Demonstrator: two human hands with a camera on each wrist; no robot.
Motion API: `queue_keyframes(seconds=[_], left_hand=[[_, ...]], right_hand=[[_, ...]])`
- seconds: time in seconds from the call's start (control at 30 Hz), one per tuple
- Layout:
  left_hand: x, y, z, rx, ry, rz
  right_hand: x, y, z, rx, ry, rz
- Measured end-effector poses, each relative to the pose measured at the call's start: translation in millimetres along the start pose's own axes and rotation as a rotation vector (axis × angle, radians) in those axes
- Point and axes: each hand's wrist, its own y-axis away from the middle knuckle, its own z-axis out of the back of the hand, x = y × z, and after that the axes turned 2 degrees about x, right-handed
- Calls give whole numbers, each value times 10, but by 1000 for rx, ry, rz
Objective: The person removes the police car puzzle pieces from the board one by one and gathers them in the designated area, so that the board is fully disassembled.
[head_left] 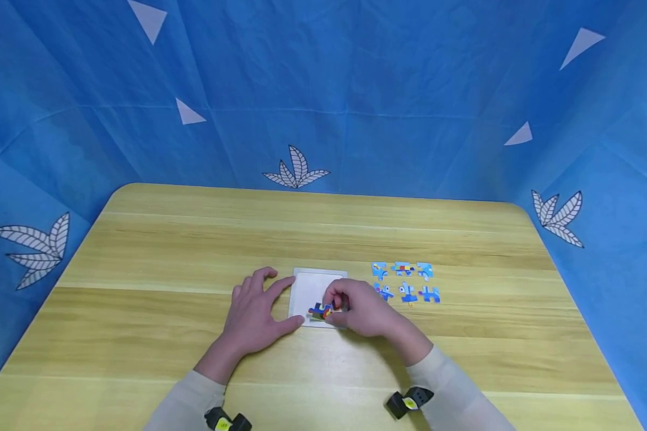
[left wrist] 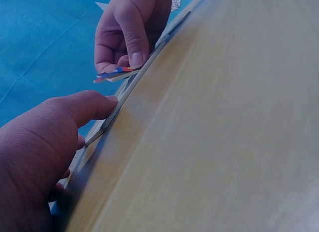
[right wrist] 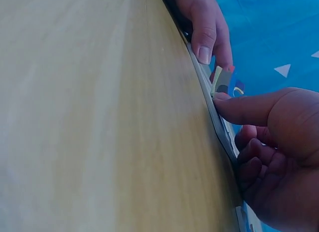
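A white square puzzle tray [head_left: 306, 288] with a raised rim lies flat on the table. My left hand [head_left: 252, 317] is spread along its left side, the thumb at the lower left corner and the index fingertip near the upper left one. Over the tray's lower right part, my right hand [head_left: 365, 308] pinches a colourful jigsaw piece [head_left: 319, 311] between thumb and fingers. In the left wrist view the piece [left wrist: 115, 74] tilts slightly, close over the tray. The right wrist view shows its layered edge [right wrist: 219, 82] by the thumb tip.
Right of the tray lie several blue jigsaw pieces [head_left: 425, 270] in two rows; my right hand partly overlaps the nearest one in the head view. The wooden table [head_left: 194, 239] ends at a blue cloth backdrop [head_left: 356, 90] with white triangles and leaf prints.
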Motion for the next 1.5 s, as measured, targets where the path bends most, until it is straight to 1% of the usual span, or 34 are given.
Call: queue_keyframes(seconds=[0.2,0.47,0.67,0.9,1.2,1.5], left_hand=[[3,5,-3,-7,-2,-10],[5,3,-15,-7,-1,-21],[-5,2,-14,7,-8,-17],[-1,2,5,4,-18,-10],[20,9,4,-5,-7,-7],[27,4,-31,-2,-9,-6]], right_hand=[[-13,10,2,13,-37,23],[-40,34,13,8,-87,23],[-13,117,50,-13,-155,30],[-30,331,155,-52,-148,2],[-155,694,421,-84,-145,-6],[-373,1021,683,-70,-142,-108]])
